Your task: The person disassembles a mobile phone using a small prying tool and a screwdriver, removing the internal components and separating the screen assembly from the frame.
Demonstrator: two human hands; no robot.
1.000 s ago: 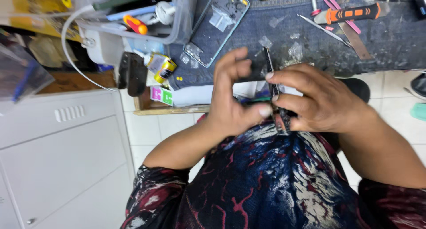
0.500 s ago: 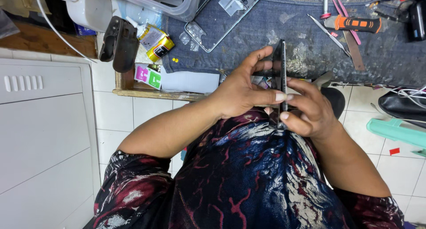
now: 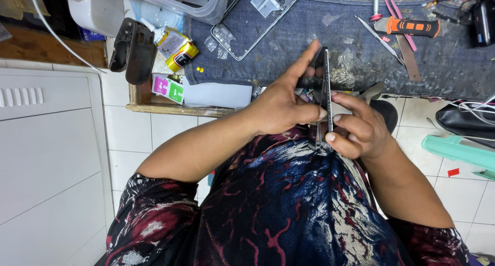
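- Nearest the camera is the person's patterned shirt (image 3: 289,209), dark blue, red and white, filling the 6 o'clock part of the view; both forearms rise from it toward the centre.
- The left hand (image 3: 281,103) sits just left of centre; its thumb and curled fingers pinch a thin dark phone (image 3: 326,93), with the forefinger stretched up along the phone's upper end toward 12 o'clock.
- The right hand (image 3: 358,129) lies just right of centre at about 4 o'clock from the left; its fingertips are pressed against the opposite face of the phone, so it is gripped between both hands.
- The phone stands edge-on to the camera, a narrow upright strip at the centre, held over the near edge of the bench.
- Beyond the hands, a denim cloth (image 3: 361,49) covers the bench from 12 to 2 o'clock; a white card (image 3: 216,95) lies on the bench edge at 10 o'clock from the hands.
- On the cloth at 1 o'clock rests an orange-handled tool (image 3: 412,26), with tweezers (image 3: 374,31) just beside it; at 12 o'clock lies a bare phone frame (image 3: 247,31).
- At 11 o'clock lie a yellow battery (image 3: 178,52) and a black holder (image 3: 131,49); farthest, a clear plastic tray (image 3: 191,3) touches the top edge.
- At 9 o'clock stands a white cabinet (image 3: 46,142); a teal plastic piece (image 3: 459,150) lies on the tiled floor at 3 o'clock.
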